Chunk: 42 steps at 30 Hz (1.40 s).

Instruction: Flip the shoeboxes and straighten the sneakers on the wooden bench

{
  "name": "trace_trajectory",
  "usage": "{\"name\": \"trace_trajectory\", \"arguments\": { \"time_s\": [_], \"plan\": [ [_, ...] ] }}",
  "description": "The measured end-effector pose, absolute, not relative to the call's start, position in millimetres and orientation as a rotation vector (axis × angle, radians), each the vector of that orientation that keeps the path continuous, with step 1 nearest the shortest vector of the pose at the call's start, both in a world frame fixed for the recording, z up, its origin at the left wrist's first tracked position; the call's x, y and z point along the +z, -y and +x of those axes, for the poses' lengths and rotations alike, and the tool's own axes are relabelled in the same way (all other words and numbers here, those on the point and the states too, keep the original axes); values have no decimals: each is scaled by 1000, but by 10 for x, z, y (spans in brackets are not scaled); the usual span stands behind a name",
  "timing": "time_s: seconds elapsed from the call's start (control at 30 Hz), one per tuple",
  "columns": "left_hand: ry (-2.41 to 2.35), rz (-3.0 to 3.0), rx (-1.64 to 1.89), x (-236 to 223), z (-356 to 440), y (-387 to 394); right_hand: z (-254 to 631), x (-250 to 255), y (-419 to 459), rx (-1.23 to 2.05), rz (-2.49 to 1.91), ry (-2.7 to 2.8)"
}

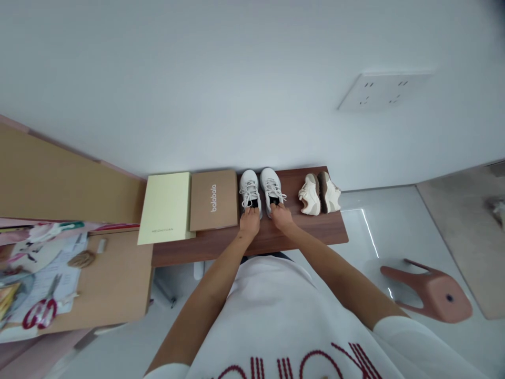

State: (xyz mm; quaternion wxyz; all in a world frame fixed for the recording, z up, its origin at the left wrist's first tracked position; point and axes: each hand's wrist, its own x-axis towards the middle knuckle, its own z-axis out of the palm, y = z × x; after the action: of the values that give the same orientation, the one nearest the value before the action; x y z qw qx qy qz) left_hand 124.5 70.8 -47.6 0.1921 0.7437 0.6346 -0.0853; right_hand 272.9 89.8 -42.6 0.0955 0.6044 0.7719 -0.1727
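Observation:
A pair of white lace-up sneakers stands side by side on a dark wooden table [315, 231], toes toward the wall. My left hand [249, 221] grips the heel of the left sneaker [249, 190], fingers curled over its rim. The heel of the right sneaker [271, 188] is held the same way by my right hand [281, 216]. Left of the shoes lie a brown shoebox lid [213, 200] printed "balabala" and a pale yellow box [165, 208].
A second pair of cream and tan sneakers [319, 193] lies on its sides at the table's right end. A lighter desk [114, 284] with papers and scissors adjoins on the left. A pink stool [430, 289] stands on the white floor to the right.

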Motion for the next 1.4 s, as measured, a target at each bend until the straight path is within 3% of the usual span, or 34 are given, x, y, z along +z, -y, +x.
{"name": "trace_trajectory", "arguments": {
  "time_s": [0.23,0.53,0.9,1.17,1.4],
  "plan": [
    [-1797,2144,-103,-296,1259,-788,2983,-424,-865,-601,1905,-2465],
    [-1462,2223,235,-111,2022,-972,4198,-436,-1024,-499,2347,-2459],
    [-1365,1921,-37,-539,2723,-1127,5370,-603,-1026,-538,2345,-1823],
    [-1340,1879,-126,-916,3068,-1218,5470,-735,-1088,-667,2158,-1776],
    [-1383,1837,-135,-900,3176,-1340,5408,-691,-1140,-699,2115,-1872]
  ]
}}
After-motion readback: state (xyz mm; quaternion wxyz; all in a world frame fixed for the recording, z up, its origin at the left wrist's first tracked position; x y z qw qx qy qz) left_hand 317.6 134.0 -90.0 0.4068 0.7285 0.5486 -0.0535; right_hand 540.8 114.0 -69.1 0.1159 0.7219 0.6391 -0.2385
